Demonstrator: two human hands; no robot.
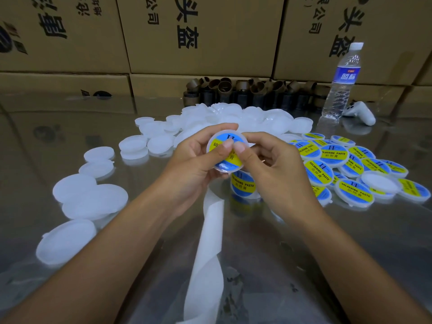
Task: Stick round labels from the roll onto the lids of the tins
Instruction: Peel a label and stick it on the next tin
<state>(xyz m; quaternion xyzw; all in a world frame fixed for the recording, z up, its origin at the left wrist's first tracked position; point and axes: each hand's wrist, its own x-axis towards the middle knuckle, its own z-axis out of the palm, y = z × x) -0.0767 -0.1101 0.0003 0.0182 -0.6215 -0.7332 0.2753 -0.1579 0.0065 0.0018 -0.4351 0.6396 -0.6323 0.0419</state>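
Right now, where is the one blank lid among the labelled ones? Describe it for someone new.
Start at the water bottle at the back right of the table. In front of it spreads the pile of blue-and-yellow labelled lids; the blank lid lies on top near the pile's front right. It alone there is plain white, with no label.

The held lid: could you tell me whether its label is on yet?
On: the label covers the lid; left hand and right hand thumbs press it.
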